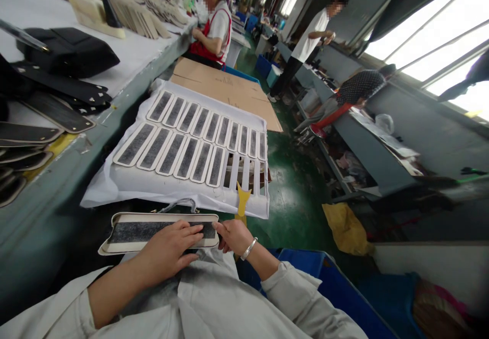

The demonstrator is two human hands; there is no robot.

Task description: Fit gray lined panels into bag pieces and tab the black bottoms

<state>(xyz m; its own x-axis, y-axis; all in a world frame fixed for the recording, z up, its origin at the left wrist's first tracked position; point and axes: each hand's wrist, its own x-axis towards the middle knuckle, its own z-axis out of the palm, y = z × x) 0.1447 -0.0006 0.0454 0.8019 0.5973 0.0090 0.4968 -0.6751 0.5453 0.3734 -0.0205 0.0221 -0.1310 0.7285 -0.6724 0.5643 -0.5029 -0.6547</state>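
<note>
Across my lap lies a long cream bag (126,247) with a dark grey strip (141,231) along the face turned up. Small metal fittings and a grey cord-like loop (178,205) show at its far edge. My left hand (173,244) rests on the strip with its fingers stretched out and flat. At the bag's right end my right hand (234,236), a bracelet at its wrist, grips the edge between thumb and curled fingers. Just beyond, several cream-edged panels (167,158) with dark grey middles lie in two rows on a white-covered slatted board (153,188).
A yellow forked piece (242,201) stands at the board's near edge. Left is a workbench (130,74) with black straps (57,112). Cardboard (225,86) lies behind the board. A blue bin (317,272) stands at my right. Several co-workers (219,28) are farther off.
</note>
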